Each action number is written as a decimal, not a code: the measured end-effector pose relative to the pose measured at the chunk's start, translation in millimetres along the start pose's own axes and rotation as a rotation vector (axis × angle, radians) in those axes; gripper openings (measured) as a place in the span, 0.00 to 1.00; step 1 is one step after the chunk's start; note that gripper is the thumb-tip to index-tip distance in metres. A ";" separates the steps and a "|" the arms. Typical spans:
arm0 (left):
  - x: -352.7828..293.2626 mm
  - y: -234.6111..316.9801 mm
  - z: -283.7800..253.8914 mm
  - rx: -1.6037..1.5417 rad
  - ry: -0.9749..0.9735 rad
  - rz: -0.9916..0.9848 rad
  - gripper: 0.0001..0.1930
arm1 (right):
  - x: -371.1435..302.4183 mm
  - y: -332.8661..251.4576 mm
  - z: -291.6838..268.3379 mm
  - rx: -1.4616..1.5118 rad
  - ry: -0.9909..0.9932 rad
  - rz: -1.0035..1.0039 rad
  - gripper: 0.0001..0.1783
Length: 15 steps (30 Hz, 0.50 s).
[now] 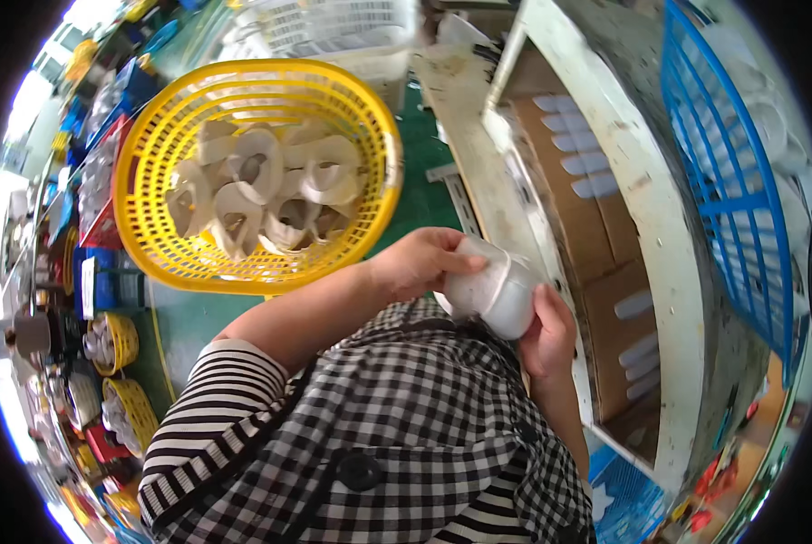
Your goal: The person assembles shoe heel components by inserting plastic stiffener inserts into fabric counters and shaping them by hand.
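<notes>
1. Left grip [429,263]: grasping the white piece; thumb laid over its far-left part, remaining fingers mostly hidden.
2. Right grip [549,335]: fingers against the same piece at its right side, hand near-right of it; both grips on one item.
3. White piece [506,304]: held up between the two hands, just in front of the apron; rounded, smooth right end, raised edge running across it, duller off-white part toward the left hand.
4. Checked apron [406,390]: black and white, near side, dark round button; black-and-white striped sleeve [220,381] on left arm.
5. Yellow basket [393,172]: far-left of hands, oval, slatted; holds several loose off-white curved pieces [256,163] with openings.
6. White-framed unit [642,145]: right of hands, worn and stained; brown cardboard [596,227] inside.
7. Pale oblong pieces [580,163]: on the cardboard, one group at far end, another at near end.
8. Blue basket [728,204]: far right, beyond the unit, slatted.
9. White basket [343,23]: far side, past the yellow one, blurred.
10. Green floor [188,331]: left, with smaller yellow baskets [134,340] farther left.
</notes>
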<state>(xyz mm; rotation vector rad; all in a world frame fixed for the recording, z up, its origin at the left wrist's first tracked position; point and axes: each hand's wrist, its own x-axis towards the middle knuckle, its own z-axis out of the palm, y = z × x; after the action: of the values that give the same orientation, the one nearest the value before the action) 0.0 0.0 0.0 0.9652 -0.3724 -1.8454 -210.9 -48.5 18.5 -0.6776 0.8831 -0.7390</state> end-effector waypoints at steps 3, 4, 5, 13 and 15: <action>7.6 8.0 25.3 -0.015 0.033 0.115 0.14 | 20.4 -25.5 -29.6 -0.183 -0.067 -0.112 0.08; -1.8 14.4 18.9 0.111 0.076 0.145 0.13 | 14.1 -21.9 -0.4 -0.128 0.025 -0.122 0.09; -16.2 23.5 9.8 0.238 0.119 0.166 0.13 | 18.5 -11.2 -7.2 -0.107 -0.121 -0.097 0.12; -83.8 139.7 -56.5 1.462 0.544 0.484 0.12 | 49.7 13.3 18.3 -0.479 -0.315 0.075 0.16; -66.9 164.6 -86.9 1.812 0.630 0.426 0.13 | 53.6 21.0 23.3 -0.500 -0.324 0.122 0.16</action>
<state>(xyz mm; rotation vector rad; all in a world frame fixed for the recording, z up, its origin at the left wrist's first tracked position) 181.8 -5.9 77.6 2.2243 -1.7540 -0.3153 -161.9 -74.1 -9.8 -1.1396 0.8030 -0.2808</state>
